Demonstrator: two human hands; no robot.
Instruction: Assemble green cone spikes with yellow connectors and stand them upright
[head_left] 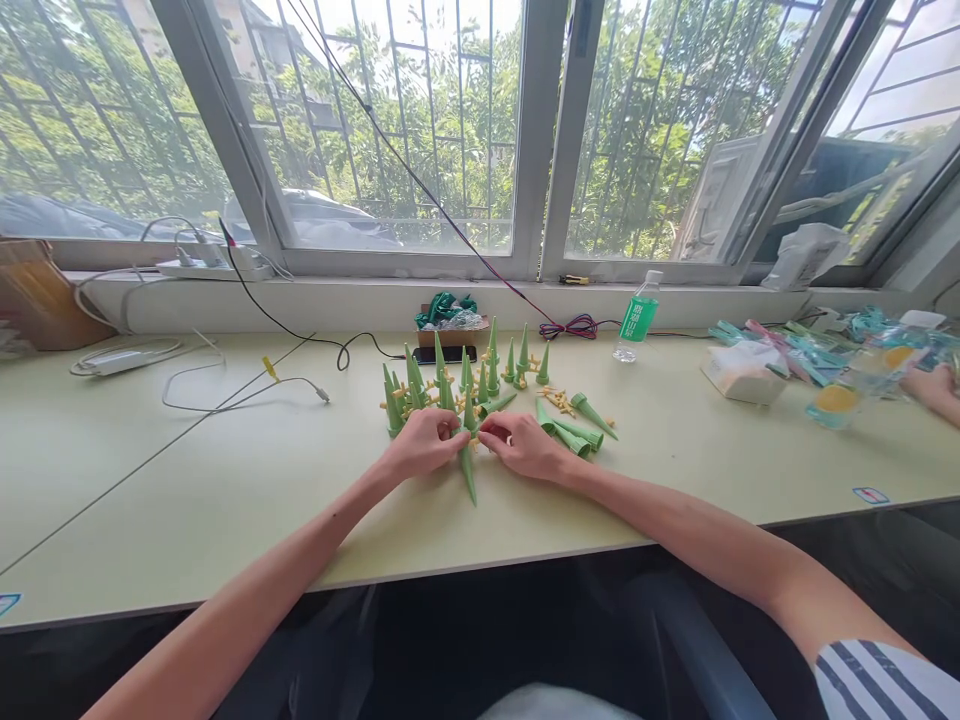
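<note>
Under windows (420, 120), the left hand (422, 443) pinches a green cone (468, 474) facing the desk's front edge (525, 554), the right hand (529, 448) narrow, content unclear.

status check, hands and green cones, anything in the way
Left hand and right hand close together at near cone, grips unclear. Its tip points toward the wearer. Upright cones crowd just beyond.

Phone (460, 354) pt. hidden behind green cones (493, 362), co-worker (934, 388) cut off @ R edge, 2 stickers (871, 495) illegible
</note>
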